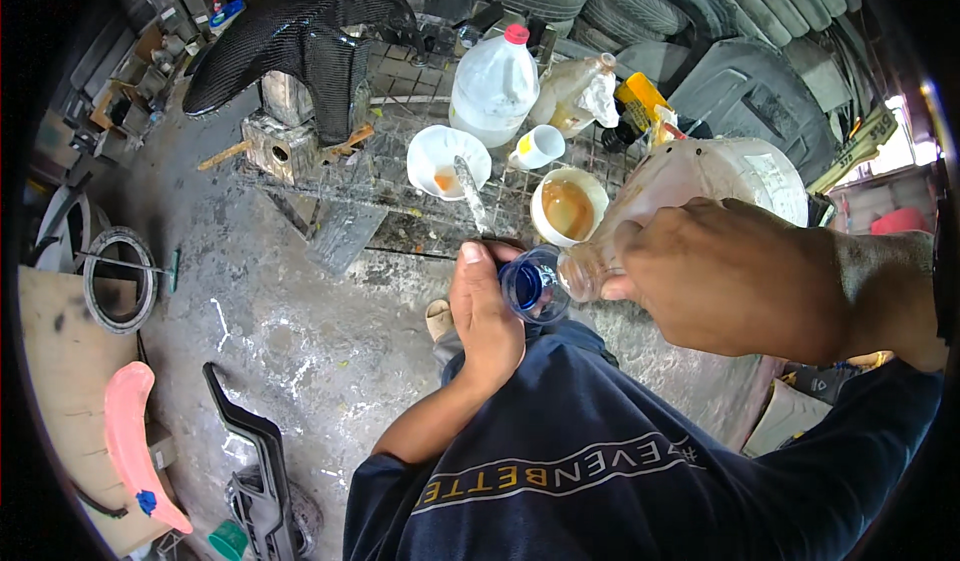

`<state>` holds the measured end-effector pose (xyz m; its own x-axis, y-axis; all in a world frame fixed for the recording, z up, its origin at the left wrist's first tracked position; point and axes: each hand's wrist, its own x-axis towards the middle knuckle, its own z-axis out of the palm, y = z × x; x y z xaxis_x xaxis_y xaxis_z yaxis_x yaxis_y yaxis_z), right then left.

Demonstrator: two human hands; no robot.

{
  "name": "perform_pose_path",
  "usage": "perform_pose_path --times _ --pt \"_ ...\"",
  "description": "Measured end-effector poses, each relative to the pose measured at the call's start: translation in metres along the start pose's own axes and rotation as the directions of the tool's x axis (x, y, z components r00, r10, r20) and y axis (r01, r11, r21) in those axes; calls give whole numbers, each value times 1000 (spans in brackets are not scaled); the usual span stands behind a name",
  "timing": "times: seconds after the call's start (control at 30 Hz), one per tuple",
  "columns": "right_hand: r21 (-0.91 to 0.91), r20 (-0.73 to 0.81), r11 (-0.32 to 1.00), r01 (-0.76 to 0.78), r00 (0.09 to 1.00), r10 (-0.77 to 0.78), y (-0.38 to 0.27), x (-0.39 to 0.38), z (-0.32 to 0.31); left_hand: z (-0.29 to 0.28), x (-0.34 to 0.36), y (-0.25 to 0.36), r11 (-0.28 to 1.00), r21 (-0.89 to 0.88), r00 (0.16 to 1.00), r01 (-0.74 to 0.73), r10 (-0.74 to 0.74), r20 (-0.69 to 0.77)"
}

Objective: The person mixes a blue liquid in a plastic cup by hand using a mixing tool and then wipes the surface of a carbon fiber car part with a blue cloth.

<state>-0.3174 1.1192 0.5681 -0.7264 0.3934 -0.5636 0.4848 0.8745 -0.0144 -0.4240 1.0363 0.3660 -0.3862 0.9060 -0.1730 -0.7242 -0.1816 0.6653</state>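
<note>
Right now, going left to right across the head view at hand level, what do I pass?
Pink panel → black trim piece → left hand → blue cap → right hand, gripping the neck of a tilted jug.

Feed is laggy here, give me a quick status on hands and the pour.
Left hand grips small blue cup. Right hand tilts big white jug, spout at the cup. Nothing between them.

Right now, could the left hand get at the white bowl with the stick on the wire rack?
Probably not yet: the left hand holds the small blue cup under the tilted jug. The white bowl lies just beyond, nothing between.
</note>
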Motion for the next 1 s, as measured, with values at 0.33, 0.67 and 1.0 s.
perform_pose_path --times 0.33,0.67,1.0 --pt "320 115 942 -100 991 66 17 -7 0 15 -1 0 999 -24 996 30 -32 -80" --pt "364 -118 930 48 993 -5 58 -8 51 19 17 -19 999 -9 999 37 -37 -36" --pt "498 -132 867 -18 986 97 98 -17 65 26 42 -28 997 -31 987 -70 65 -146"
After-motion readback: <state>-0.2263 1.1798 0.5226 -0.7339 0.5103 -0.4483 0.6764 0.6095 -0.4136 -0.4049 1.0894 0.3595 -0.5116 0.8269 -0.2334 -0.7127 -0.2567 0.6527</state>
